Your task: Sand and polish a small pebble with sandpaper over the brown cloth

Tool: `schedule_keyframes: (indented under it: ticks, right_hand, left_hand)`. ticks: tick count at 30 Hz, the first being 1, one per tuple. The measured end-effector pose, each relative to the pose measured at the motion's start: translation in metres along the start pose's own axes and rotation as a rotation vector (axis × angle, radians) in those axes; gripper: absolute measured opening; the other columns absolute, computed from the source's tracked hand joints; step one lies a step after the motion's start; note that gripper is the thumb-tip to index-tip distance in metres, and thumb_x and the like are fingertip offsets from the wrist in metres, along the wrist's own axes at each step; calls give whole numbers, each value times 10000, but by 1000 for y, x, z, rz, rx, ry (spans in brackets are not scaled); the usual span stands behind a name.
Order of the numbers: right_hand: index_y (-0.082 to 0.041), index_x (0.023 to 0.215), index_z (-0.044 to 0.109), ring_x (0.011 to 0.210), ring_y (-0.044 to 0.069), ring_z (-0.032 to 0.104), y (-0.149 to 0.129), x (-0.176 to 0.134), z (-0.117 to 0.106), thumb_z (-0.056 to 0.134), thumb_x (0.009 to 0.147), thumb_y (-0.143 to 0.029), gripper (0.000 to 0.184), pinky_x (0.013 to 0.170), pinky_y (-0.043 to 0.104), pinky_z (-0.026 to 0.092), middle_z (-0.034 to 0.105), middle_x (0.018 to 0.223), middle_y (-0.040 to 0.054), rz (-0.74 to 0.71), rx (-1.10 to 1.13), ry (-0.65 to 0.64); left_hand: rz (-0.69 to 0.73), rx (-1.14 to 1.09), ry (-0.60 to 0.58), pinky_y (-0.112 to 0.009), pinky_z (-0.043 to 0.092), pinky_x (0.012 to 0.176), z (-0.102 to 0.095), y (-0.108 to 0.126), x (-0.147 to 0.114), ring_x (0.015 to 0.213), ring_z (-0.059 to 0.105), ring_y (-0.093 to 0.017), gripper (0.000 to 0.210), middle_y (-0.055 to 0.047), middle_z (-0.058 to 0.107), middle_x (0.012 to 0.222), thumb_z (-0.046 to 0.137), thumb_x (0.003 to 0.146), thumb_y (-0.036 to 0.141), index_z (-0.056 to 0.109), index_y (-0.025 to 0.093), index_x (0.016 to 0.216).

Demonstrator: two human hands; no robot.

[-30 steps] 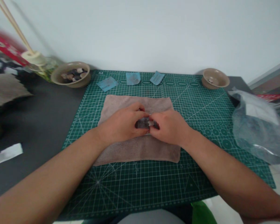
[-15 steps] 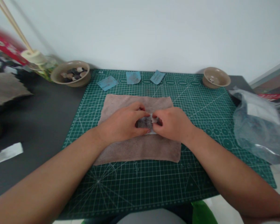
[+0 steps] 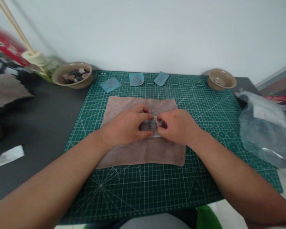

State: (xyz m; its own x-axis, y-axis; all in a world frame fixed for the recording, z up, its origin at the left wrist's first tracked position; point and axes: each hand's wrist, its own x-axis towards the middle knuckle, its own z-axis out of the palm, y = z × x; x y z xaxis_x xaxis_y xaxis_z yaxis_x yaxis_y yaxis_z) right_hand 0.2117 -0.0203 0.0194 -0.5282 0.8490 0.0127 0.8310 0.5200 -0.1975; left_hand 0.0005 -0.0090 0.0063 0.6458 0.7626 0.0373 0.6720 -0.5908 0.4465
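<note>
A pinkish-brown cloth (image 3: 143,152) lies flat on the green cutting mat (image 3: 157,184). On it is a small pale rectangular sheet (image 3: 148,126) with a dark grey, smudged middle. My left hand (image 3: 127,125) holds this sheet by its edges, thumb on the near side and a finger on the far side. Against its right part, my right hand (image 3: 177,125) pinches a small whitish piece (image 3: 159,122), perhaps a stone. The fingers hide most of that piece, so its kind is unclear.
Blue printed paper pieces (image 3: 136,79) lie along the mat's back. A bowl of stones (image 3: 72,84) stands back left; another bowl (image 3: 221,83) with small pale bits stands back right. A clear plastic bag (image 3: 264,127) lies right, a reed diffuser (image 3: 35,58) stands left.
My right hand has shifted very slightly to the right with the whitish piece. The left hand stays in place on the sheet.
</note>
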Motion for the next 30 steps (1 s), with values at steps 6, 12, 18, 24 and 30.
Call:
schedule_keyframes:
  ticks: [6, 12, 18, 24, 30]
  right_hand:
    - [-183, 892, 759, 655, 202, 617, -2, -1, -1, 552, 857, -311, 246, 597, 327, 303, 749, 767, 66, -81, 35, -17]
    - [-176, 854, 755, 642, 201, 617, -2, 0, -1, 543, 854, -308, 249, 585, 332, 279, 748, 750, 71, -62, 27, 6]
    - [-185, 798, 738, 613, 201, 605, 1, -1, -1, 545, 846, -314, 237, 574, 336, 250, 723, 695, 65, -33, 0, 52]
    - [-191, 822, 741, 623, 197, 608, 1, -1, -1, 543, 848, -307, 231, 581, 334, 260, 737, 724, 60, -82, 26, 17]
    - [-185, 849, 742, 632, 198, 611, 1, -2, -1, 543, 851, -304, 232, 584, 329, 271, 738, 731, 62, -75, 31, 20]
  left_hand:
    - [1, -13, -1, -419, 536, 922, 0, 0, 0, 1038, 652, -268, 383, -94, 615, 1211, 689, 854, 426, 725, 225, 1178]
    - [15, -6, 8, -436, 535, 925, 1, -2, 0, 1050, 646, -277, 371, -103, 618, 1207, 692, 851, 410, 724, 213, 1164]
    - [1, -13, 8, -433, 536, 910, 0, -2, 0, 1055, 652, -292, 447, -105, 617, 1237, 719, 826, 436, 717, 216, 1215]
    - [-7, -4, -4, -413, 529, 916, 0, -1, 0, 1051, 653, -271, 420, -98, 614, 1227, 696, 846, 425, 720, 212, 1207]
    - [-8, -15, -20, -409, 525, 913, -2, 0, 0, 1046, 650, -272, 429, -91, 614, 1223, 716, 832, 454, 725, 229, 1196]
